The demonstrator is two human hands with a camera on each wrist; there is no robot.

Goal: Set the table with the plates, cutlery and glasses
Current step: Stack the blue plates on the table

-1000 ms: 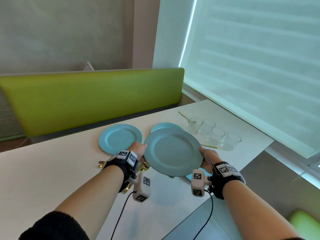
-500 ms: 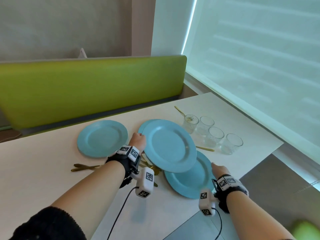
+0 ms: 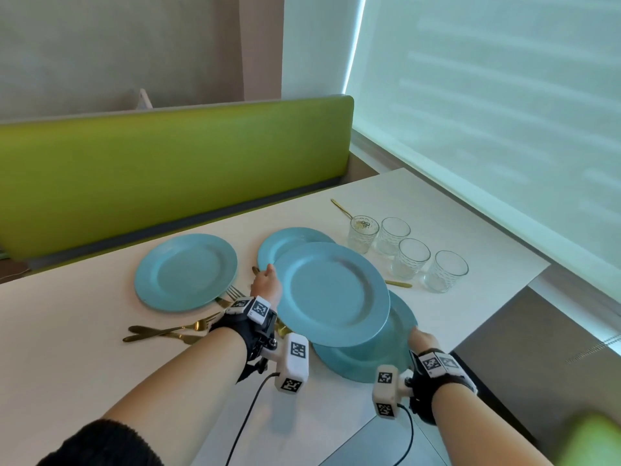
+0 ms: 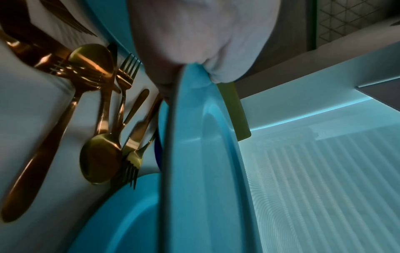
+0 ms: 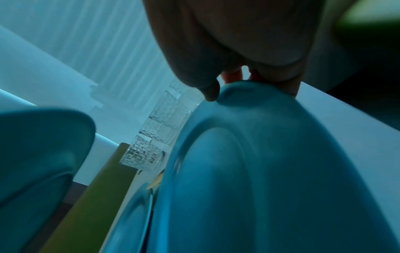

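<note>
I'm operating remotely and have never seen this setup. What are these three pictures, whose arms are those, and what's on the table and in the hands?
No machine here: a person wears cameras on the head and both wrists. The wide picture is the head view; the two dim close-ups look along each hand. The left hand grips the rim of a raised blue plate. The right hand holds the edge of a lower plate beneath it. On the white table lie two more plates, gold cutlery and four glasses.
</note>
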